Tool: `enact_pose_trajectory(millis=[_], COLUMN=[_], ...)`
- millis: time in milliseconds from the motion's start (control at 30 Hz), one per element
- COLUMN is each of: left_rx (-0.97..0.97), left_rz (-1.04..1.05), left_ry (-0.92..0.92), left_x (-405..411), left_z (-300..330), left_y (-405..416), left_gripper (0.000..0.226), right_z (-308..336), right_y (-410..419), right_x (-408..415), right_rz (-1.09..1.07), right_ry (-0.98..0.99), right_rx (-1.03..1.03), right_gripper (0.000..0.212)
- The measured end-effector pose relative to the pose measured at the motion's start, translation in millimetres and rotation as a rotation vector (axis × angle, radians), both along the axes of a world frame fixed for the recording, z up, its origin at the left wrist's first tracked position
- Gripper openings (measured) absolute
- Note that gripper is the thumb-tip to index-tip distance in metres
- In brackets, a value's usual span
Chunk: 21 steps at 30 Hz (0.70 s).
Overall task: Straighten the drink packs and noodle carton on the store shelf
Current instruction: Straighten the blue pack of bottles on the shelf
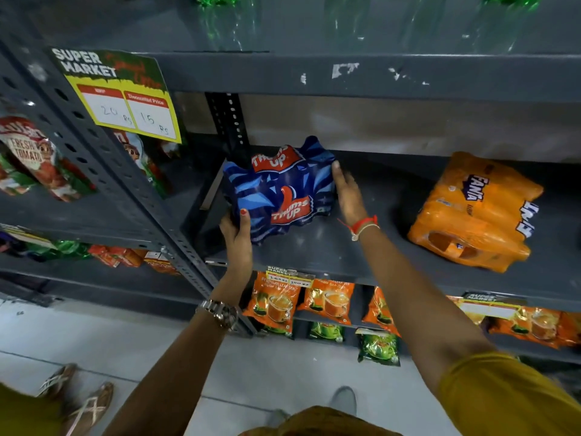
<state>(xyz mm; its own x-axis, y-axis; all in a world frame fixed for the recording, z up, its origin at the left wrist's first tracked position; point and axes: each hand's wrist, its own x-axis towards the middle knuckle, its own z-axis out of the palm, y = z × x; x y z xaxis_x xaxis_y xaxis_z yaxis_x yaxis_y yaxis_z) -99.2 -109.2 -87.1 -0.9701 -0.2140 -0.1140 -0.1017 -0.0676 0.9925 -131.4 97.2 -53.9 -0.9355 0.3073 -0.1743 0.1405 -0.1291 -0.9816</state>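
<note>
A blue Thums Up drink pack (279, 190) lies on the grey shelf (330, 250), near its left end by the upright post. My left hand (237, 234) grips its near left corner, thumb on top. My right hand (349, 193) presses flat against its right side, fingers pointing to the back. An orange Fanta drink pack (471, 212) lies askew further right on the same shelf, untouched. No noodle carton is in view.
A perforated grey post (132, 184) with a yellow price sign (125, 99) stands left of the pack. Orange tea pouches (273, 303) hang on the shelf below. Green bottles (226, 14) stand on the shelf above. Sandalled feet (78, 401) of another person are at bottom left.
</note>
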Motion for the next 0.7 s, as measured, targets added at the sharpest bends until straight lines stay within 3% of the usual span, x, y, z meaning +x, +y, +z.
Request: enact_pose_trajectory(millis=[200,600,700], left_rx=[-0.012,-0.048,-0.109], left_rz=[-0.075,-0.132,0.025], left_ry=[0.014,0.059,0.239], left_x=[-21,3,19], left_z=[7,9,14], left_y=[-24,-36,-31], left_gripper=[0.045,0.047,0.042], right_z=[-20,-17,-22], right_y=[-17,-37,-36], right_x=[37,88,109], right_rz=[-0.164,-0.246,-0.387], right_ry=[0.093,0.087,0.135], right_rx=[0.116,0.095,0.035], right_gripper=[0.036,0.035,0.027])
